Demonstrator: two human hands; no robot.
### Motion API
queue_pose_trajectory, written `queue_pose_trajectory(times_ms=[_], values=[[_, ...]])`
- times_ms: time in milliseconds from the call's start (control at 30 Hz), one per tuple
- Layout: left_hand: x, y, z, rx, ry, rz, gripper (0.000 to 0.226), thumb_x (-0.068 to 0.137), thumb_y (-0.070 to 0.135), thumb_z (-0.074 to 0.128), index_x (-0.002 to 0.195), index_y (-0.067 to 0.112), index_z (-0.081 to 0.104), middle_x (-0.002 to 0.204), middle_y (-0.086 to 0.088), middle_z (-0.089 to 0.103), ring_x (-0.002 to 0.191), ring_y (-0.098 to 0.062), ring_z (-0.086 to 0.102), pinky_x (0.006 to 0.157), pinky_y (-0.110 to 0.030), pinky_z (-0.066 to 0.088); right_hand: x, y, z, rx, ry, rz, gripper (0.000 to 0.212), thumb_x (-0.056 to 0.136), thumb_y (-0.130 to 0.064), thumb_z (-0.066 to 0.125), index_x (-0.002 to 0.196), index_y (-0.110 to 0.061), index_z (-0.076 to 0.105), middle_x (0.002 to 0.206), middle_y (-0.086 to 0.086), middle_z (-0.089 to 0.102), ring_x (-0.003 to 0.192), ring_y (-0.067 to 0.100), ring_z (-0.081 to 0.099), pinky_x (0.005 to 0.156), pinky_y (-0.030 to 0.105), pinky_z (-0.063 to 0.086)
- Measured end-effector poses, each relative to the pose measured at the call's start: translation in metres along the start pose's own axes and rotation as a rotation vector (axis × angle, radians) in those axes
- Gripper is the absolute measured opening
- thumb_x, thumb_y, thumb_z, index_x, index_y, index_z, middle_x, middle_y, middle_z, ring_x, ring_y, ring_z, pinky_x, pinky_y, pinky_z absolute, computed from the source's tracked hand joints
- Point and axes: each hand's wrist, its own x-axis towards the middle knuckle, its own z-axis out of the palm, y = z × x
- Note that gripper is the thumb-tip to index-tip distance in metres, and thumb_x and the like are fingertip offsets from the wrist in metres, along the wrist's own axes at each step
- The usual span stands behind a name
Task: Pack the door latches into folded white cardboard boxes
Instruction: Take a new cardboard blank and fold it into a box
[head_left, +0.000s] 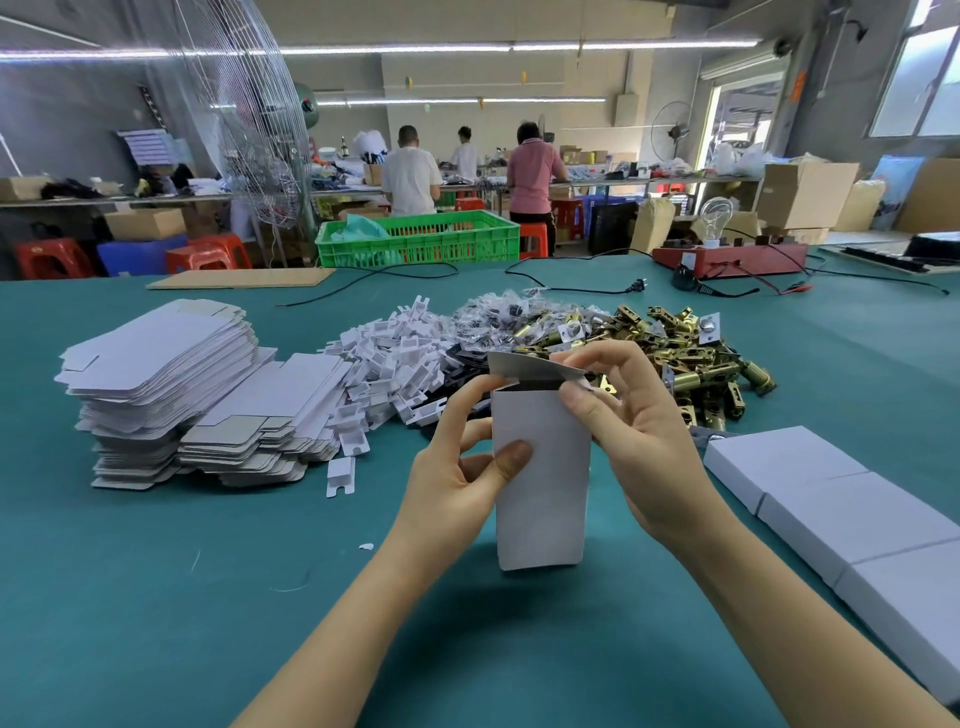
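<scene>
Leaning at the left of the frame, a tall stack of flat white box blanks (156, 364) sat on the green table (156, 597), with a lower stack (260, 441) spilling against its right side. Just right of those lay a heap of small white cardboard inserts (395, 358), one stray insert (340, 475) resting apart on the cloth below the heap. At the centre of the frame the left hand (457, 483) gripped a folded white cardboard box (540, 483), held upright above the table, thumb pressed on its front face and fingers curled round its left edge. The box's top flap (535, 366) stood open, showing a dark gap beneath; what lay inside could not be told. The right hand (634, 426) pinched that flap from the right, its thumb at the box's upper right corner and its fingers arched over the flap's edge. Behind the hands, at mid-frame, a pile of small clear bags (498, 317) ran into a big pile of brass-coloured door latches (691, 353), which lay loose on the table just behind and right of the right hand. Along the lower right edge of the frame a row of closed white boxes (857, 514) lay end to end. At the upper right, near the table's far edge, stood a red board with a light bulb (727, 254).
</scene>
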Motion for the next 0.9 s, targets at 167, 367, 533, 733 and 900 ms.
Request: queue_pose_trajectory(times_ms=[167, 367, 533, 733, 900], values=[[0.000, 0.000, 0.001, -0.005, -0.012, 0.008, 0.050, 0.078, 0.039, 0.069, 0.114, 0.068, 0.049, 0.107, 0.014, 0.072, 0.083, -0.017, 0.073, 0.075, -0.033, 0.060, -0.004, -0.004, 0.007, -0.040, 0.092, 0.007, 0.018, 0.087, -0.046, 0.060, 0.087, -0.028, 0.058, 0.100, 0.007, 0.063, 0.077, 0.034, 0.050, 0.069, 0.035, 0.041], [-0.001, 0.006, 0.001, 0.011, -0.020, 0.027, 0.049, 0.085, 0.033, 0.069, 0.121, 0.060, 0.049, 0.109, 0.006, 0.072, 0.082, -0.033, 0.071, 0.080, -0.054, 0.057, 0.000, -0.008, 0.005, -0.126, 0.106, 0.002, 0.031, 0.090, -0.044, 0.052, 0.095, -0.014, 0.058, 0.071, -0.001, 0.054, 0.058, 0.008, 0.042, 0.052, 0.021, 0.035], [-0.003, 0.007, 0.001, 0.026, -0.024, 0.017, 0.050, 0.078, 0.045, 0.069, 0.120, 0.064, 0.048, 0.109, 0.011, 0.071, 0.080, -0.029, 0.071, 0.078, -0.047, 0.058, 0.004, -0.009, -0.004, -0.168, 0.048, 0.059, 0.030, 0.088, -0.047, 0.051, 0.092, -0.018, 0.059, 0.065, -0.013, 0.049, 0.049, 0.002, 0.037, 0.046, 0.013, 0.030], [-0.002, 0.005, 0.003, 0.047, -0.028, 0.012, 0.048, 0.081, 0.041, 0.070, 0.115, 0.067, 0.048, 0.108, 0.017, 0.070, 0.082, -0.025, 0.072, 0.079, -0.040, 0.058, 0.003, -0.008, -0.008, -0.167, 0.062, 0.074, 0.007, 0.096, -0.028, 0.054, 0.093, -0.026, 0.060, 0.078, -0.004, 0.058, 0.054, -0.001, 0.046, 0.049, 0.011, 0.034], [-0.004, 0.006, 0.008, -0.007, -0.038, 0.055, 0.048, 0.086, 0.029, 0.068, 0.113, 0.064, 0.050, 0.106, 0.010, 0.071, 0.090, -0.024, 0.069, 0.081, -0.035, 0.058, 0.002, -0.008, -0.007, -0.126, 0.087, 0.044, 0.012, 0.097, -0.021, 0.053, 0.094, -0.027, 0.062, 0.078, -0.002, 0.056, 0.057, 0.000, 0.045, 0.050, 0.012, 0.034]])
